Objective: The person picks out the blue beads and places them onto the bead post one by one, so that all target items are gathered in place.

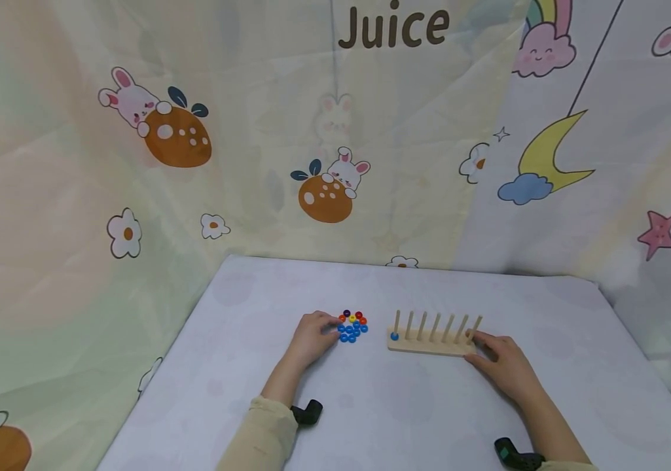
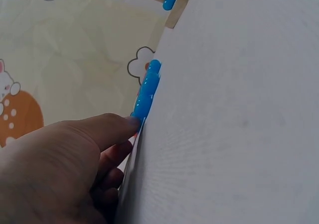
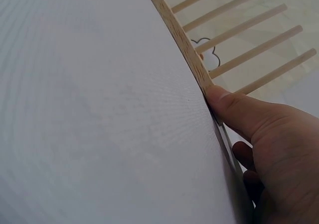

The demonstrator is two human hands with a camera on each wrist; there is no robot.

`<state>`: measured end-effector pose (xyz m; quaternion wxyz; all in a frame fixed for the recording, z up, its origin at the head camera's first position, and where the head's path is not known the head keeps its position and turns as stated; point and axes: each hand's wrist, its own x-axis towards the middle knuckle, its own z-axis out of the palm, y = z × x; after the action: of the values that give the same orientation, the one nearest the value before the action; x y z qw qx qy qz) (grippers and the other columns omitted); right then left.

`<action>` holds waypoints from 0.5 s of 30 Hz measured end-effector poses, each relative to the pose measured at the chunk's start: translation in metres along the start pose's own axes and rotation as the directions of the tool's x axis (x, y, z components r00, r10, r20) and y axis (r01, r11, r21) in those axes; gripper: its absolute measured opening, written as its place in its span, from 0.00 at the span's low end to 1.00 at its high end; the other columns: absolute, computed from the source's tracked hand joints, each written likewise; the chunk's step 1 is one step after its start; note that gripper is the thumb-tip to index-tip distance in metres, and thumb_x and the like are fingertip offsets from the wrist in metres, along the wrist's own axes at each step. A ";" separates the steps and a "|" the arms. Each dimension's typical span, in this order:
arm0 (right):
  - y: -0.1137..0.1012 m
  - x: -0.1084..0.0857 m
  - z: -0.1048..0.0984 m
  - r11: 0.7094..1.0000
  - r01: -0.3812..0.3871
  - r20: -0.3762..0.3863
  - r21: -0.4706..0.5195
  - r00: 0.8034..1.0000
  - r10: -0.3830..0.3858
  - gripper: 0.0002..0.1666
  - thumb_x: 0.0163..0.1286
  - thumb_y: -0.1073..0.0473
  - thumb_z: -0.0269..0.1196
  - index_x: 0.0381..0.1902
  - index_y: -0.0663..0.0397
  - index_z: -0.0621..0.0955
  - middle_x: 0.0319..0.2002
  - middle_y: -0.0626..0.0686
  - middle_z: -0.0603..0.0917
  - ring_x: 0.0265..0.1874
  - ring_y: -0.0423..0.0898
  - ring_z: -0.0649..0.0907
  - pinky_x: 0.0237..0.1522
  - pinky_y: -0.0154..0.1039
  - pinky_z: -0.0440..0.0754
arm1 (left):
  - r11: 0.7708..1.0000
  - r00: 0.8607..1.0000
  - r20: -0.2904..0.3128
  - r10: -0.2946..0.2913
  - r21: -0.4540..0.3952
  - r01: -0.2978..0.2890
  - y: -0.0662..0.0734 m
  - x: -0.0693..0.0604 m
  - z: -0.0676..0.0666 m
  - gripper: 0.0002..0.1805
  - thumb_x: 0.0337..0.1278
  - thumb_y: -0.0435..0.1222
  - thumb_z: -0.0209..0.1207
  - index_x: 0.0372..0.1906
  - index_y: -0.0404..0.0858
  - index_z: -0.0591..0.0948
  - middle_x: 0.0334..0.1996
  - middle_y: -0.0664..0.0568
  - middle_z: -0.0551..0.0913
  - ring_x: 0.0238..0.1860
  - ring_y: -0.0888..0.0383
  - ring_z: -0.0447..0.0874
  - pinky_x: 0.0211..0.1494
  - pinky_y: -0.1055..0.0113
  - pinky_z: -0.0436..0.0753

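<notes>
A wooden peg board point(image 1: 429, 349) with a row of upright pegs has one blue bead point(image 1: 394, 337) on its leftmost peg. Its right end is gripped by my right hand point(image 1: 506, 367), thumb at the front edge in the right wrist view, fingers partly hidden. To the board's left lies a cluster of small beads: several blue point(image 1: 352, 339), plus red point(image 1: 359, 314), orange, yellow point(image 1: 352, 318) and one dark. My left hand point(image 1: 311, 340) is at the cluster's left edge. In the left wrist view its thumb touches blue beads point(image 2: 143, 104); whether one is pinched cannot be told.
A white-covered table point(image 1: 406, 399) lies under both hands. Behind it hangs a printed cloth point(image 1: 253, 131) with rabbits, flowers and a moon. A black device point(image 1: 308, 413) is at the left wrist, another point(image 1: 518, 456) at the right wrist.
</notes>
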<state>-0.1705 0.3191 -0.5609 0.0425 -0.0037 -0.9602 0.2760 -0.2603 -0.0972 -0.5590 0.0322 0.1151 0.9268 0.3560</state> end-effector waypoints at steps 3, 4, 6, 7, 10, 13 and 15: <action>0.001 -0.001 0.000 1.000 -0.004 -0.003 0.000 1.000 0.004 0.41 0.64 0.34 0.64 0.67 0.51 0.74 0.58 0.65 0.79 0.56 0.64 0.75 0.55 0.67 0.72 | 1.000 1.000 -0.001 -0.001 0.012 0.001 0.001 0.001 0.001 0.14 0.61 0.45 0.65 0.52 0.53 0.85 0.56 0.54 0.81 0.62 0.49 0.72 0.67 0.50 0.73; 0.001 -0.001 0.000 1.000 -0.005 -0.003 0.000 1.000 0.005 0.41 0.64 0.34 0.64 0.67 0.52 0.74 0.57 0.65 0.79 0.56 0.64 0.75 0.54 0.67 0.72 | 1.000 1.000 -0.005 0.003 0.016 -0.003 0.001 0.001 0.001 0.14 0.61 0.45 0.65 0.51 0.53 0.85 0.55 0.54 0.81 0.62 0.49 0.72 0.67 0.50 0.73; 0.001 -0.001 0.001 1.000 -0.007 -0.004 0.001 1.000 0.007 0.41 0.64 0.34 0.64 0.67 0.52 0.74 0.57 0.65 0.79 0.56 0.64 0.75 0.54 0.67 0.72 | 1.000 1.000 -0.013 0.011 0.023 -0.010 0.001 0.002 0.001 0.14 0.60 0.46 0.65 0.51 0.52 0.85 0.54 0.54 0.81 0.61 0.50 0.73 0.66 0.51 0.73; 0.001 -0.001 0.001 1.000 -0.009 -0.004 0.002 1.000 0.009 0.41 0.64 0.33 0.64 0.67 0.52 0.74 0.56 0.65 0.79 0.56 0.64 0.75 0.54 0.67 0.72 | 0.999 1.000 -0.016 0.015 0.029 -0.015 0.001 0.002 0.002 0.14 0.60 0.47 0.65 0.51 0.52 0.85 0.54 0.54 0.81 0.60 0.50 0.73 0.66 0.51 0.73; 0.000 -0.001 0.001 1.000 -0.008 -0.005 0.005 1.000 0.008 0.42 0.63 0.33 0.64 0.66 0.52 0.75 0.56 0.65 0.79 0.55 0.64 0.75 0.54 0.67 0.72 | 0.999 0.999 -0.026 0.025 0.035 -0.024 0.001 0.003 0.003 0.14 0.60 0.47 0.66 0.49 0.51 0.86 0.52 0.54 0.82 0.59 0.50 0.74 0.65 0.52 0.73; 0.000 -0.001 0.001 1.000 -0.005 -0.011 0.005 1.000 0.005 0.41 0.63 0.34 0.64 0.66 0.53 0.75 0.56 0.65 0.79 0.55 0.64 0.75 0.54 0.67 0.72 | 0.999 0.999 -0.034 0.032 0.039 -0.031 0.001 0.003 0.004 0.13 0.60 0.46 0.66 0.48 0.51 0.86 0.52 0.54 0.83 0.58 0.50 0.74 0.65 0.52 0.74; 0.000 -0.001 0.000 1.000 -0.006 -0.012 0.003 1.000 0.006 0.40 0.64 0.35 0.65 0.66 0.53 0.75 0.56 0.65 0.79 0.56 0.64 0.75 0.54 0.67 0.72 | 0.999 0.999 -0.038 0.033 0.036 -0.031 0.000 0.004 0.004 0.12 0.60 0.46 0.66 0.48 0.51 0.86 0.51 0.55 0.83 0.58 0.51 0.74 0.65 0.52 0.74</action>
<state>-0.1691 0.3185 -0.5611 0.0472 -0.0080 -0.9596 0.2773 -0.2631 -0.0935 -0.5616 0.0064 0.1235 0.9315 0.3421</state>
